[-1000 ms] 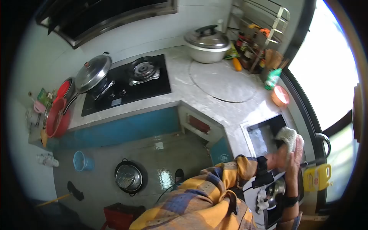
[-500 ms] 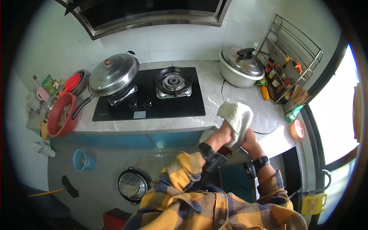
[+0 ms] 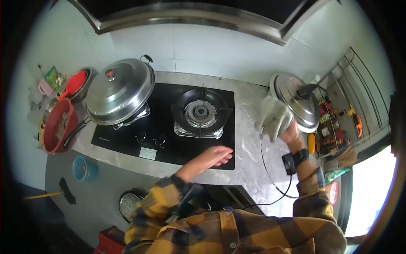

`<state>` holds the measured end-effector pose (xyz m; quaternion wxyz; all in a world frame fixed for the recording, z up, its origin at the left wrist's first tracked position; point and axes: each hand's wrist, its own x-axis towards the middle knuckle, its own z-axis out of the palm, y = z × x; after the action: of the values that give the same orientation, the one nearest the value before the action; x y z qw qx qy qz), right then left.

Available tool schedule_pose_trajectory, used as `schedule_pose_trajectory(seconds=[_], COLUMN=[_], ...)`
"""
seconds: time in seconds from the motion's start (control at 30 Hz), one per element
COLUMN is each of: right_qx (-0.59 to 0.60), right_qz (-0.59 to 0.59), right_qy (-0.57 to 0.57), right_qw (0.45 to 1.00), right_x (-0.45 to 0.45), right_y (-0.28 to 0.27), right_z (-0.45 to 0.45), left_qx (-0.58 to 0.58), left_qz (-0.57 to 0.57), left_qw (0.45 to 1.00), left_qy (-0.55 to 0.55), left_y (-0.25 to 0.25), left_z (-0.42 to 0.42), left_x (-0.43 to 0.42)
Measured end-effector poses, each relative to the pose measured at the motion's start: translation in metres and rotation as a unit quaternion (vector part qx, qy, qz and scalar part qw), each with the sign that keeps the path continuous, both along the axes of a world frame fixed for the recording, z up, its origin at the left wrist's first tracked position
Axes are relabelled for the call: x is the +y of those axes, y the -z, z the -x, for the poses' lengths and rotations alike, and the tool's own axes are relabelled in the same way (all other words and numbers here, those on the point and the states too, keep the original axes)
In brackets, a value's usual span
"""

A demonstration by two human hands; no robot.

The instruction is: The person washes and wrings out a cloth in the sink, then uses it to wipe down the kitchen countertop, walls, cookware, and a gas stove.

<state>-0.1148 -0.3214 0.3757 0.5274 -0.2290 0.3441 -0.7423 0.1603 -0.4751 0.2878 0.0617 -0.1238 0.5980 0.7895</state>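
Observation:
My right hand [image 3: 291, 136] grips a pale, crumpled cloth [image 3: 274, 117], held over the grey counter between the stove and the lidded pot [image 3: 298, 99]. Part of my fingers is hidden by the cloth. With nothing in it, my left hand [image 3: 211, 158] is stretched out above the front right part of the black gas stove [image 3: 165, 150], its fingers extended. Close behind that hand is the bare right burner [image 3: 201, 112]. A large wok with a domed metal lid [image 3: 120, 93] sits on the left burner.
A wire rack [image 3: 363, 97] with bottles stands at the right wall. One red basin [image 3: 53, 137] is at the counter's left end. On the floor are a blue bucket [image 3: 84, 169] and a metal bowl [image 3: 130, 206]. A range hood [image 3: 190, 23] hangs overhead. A black cable [image 3: 270, 203] crosses in front of me.
My left hand has let go of the cloth and moved left toward the stove. My right hand has taken the cloth nearer the lidded pot. The view has also shifted.

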Motion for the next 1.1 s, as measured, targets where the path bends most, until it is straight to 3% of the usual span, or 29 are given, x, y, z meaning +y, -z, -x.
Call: schedule_pose_trajectory(seconds=[0.1,0.2,0.3,0.4,0.5,0.53,0.6,0.7,0.8,0.9,1.0,1.1], right_qx=[0.033,0.079,0.021,0.009,0.239,0.397,0.662,0.871,0.906,0.852,0.845,0.787], right_qz=[-0.050,-0.121,-0.095,-0.152,-0.159,-0.241,-0.371,-0.024,0.046,0.060,0.033,-0.031], right_qy=[0.042,0.043,0.109,0.157,0.128,0.071,-0.055,-0.229,-0.198,-0.283,-0.381,-0.397], right_qw=[0.997,0.989,0.989,0.976,0.949,0.883,0.649,0.435,0.372,0.437,0.374,0.471], right_x=[-0.055,-0.109,-0.171,-0.216,-0.249,-0.257,-0.266,-0.277,-0.296,-0.325,-0.360,-0.385], right_y=[-0.003,0.031,0.071,0.105,0.124,0.121,0.105,0.135,0.140,0.153,0.157,0.145], right_z=[0.065,0.130,0.144,0.158,0.150,0.144,0.125,0.117,0.107,0.107,0.112,0.101], left_qx=[-0.016,-0.074,-0.121,-0.139,-0.136,-0.136,-0.128,-0.126,-0.146,-0.145,-0.138,-0.145], left_qz=[-0.066,-0.091,-0.165,-0.191,-0.221,-0.223,-0.214,-0.221,-0.226,-0.245,-0.265,-0.262], left_qw=[0.997,0.986,0.954,0.928,0.904,0.901,0.895,0.880,0.863,0.851,0.842,0.836], left_qy=[-0.030,-0.118,-0.220,-0.289,-0.340,-0.347,-0.369,-0.402,-0.429,-0.441,-0.449,-0.460], left_y=[0.001,0.001,0.010,-0.001,0.007,0.008,0.011,0.011,0.010,0.022,0.028,0.028], left_z=[-0.062,-0.124,-0.168,-0.190,-0.202,-0.204,-0.206,-0.204,-0.208,-0.213,-0.217,-0.216], left_x=[-0.015,-0.018,-0.010,-0.010,-0.018,-0.024,-0.035,-0.052,-0.069,-0.084,-0.093,-0.100])
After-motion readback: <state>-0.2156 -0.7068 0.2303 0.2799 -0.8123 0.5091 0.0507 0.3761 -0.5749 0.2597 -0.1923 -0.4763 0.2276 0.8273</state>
